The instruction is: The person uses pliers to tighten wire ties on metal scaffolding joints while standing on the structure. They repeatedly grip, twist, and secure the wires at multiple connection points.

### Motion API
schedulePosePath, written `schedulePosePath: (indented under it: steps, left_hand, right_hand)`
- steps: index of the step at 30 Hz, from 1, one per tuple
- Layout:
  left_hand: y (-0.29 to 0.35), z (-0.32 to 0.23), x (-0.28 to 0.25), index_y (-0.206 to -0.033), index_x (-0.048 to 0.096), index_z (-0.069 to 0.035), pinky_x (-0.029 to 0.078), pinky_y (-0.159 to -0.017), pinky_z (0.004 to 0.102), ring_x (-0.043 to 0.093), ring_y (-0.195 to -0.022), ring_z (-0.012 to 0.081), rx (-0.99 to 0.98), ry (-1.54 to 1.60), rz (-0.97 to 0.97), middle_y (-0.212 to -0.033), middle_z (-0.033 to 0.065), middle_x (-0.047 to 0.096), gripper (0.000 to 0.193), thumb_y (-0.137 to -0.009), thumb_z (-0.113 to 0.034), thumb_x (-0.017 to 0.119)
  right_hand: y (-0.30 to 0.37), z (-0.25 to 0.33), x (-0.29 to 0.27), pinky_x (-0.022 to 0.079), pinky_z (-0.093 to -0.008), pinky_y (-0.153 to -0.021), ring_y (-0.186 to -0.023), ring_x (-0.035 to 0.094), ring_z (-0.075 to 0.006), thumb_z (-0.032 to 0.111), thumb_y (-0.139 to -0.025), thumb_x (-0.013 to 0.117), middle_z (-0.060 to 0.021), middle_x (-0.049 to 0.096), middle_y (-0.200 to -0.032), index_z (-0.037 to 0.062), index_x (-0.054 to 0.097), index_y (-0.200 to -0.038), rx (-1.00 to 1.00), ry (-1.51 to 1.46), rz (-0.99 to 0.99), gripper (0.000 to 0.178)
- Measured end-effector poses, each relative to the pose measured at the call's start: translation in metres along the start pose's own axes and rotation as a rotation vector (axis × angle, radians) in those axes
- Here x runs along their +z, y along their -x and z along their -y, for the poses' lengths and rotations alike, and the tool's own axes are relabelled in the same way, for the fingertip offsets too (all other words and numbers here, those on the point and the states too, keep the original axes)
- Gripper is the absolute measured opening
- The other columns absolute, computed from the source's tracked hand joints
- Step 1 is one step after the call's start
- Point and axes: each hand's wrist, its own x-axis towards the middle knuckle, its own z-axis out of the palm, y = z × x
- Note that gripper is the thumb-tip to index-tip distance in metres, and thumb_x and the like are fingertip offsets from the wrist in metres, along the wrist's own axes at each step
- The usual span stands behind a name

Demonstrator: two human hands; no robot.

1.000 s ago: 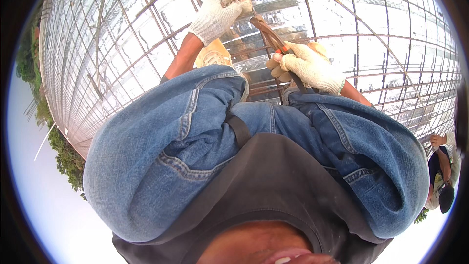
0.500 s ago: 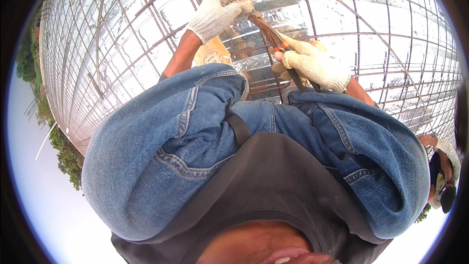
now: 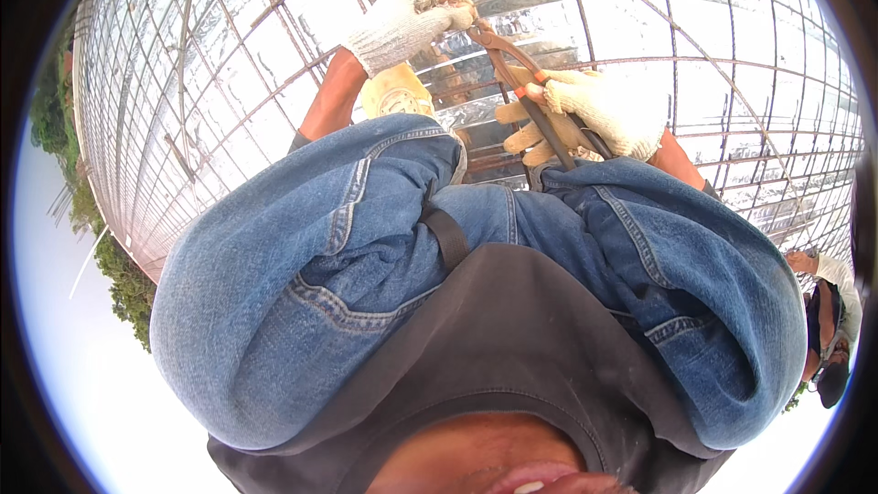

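My left hand [image 3: 398,32], in a white knit glove with bare fingertips, is closed in a pinch at the jaws of a pair of nippers [image 3: 497,42]. What those fingertips hold, if anything, is too small to make out. My right hand [image 3: 613,110], in a matching glove, holds the nippers by their long dark handles, which stand apart, with orange bands partway along them. The jaws point away from me to the upper left, over a mesh of rusty rebar [image 3: 631,62]. My fingers partly cover the handles.
The rebar grid spreads over shiny, reflective sheeting [image 3: 521,2] on all sides. A tan boot [image 3: 398,91] stands on it below my left hand. My bent knees [image 3: 274,247] are close to both hands. Another person [image 3: 832,320] is crouched at the far right.
The nippers' handles have spread further apart, and my right hand has shifted slightly right with its fingers loosened. My left hand stays by the jaws. The person at right has bent slightly lower.
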Motion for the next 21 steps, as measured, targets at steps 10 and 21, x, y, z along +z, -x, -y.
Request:
schedulePosePath:
  steps: [10,21]
  left_hand:
    - [0.001,-0.01,-0.004,-0.12,0.081,-0.008,0.058,-0.099,0.0339,0.073,-0.111,0.015,-0.057,0.1,0.056,-0.119,0.0049,0.081,0.028,-0.102,-0.03,0.083]
    - [-0.007,0.005,0.007,-0.123,0.083,-0.012,0.049,-0.077,0.0243,0.062,-0.089,0.0042,-0.083,0.175,-0.041,-0.103,-0.0048,0.076,0.03,-0.101,-0.033,0.081]
  right_hand:
    - [0.011,0.007,0.024,0.052,-0.0289,-0.056,-0.069,0.066,-0.0133,0.032,-0.113,0.068,-0.0079,0.071,-0.087,-0.0055,0.07,-0.134,-0.013,0.0,0.067,0.043]
    - [0.001,-0.016,0.024,0.051,-0.0305,-0.059,-0.062,0.065,-0.0094,0.04,-0.113,0.062,0.0025,0.067,-0.069,0.0079,0.077,-0.1,-0.133,0.763,-0.167,0.038]
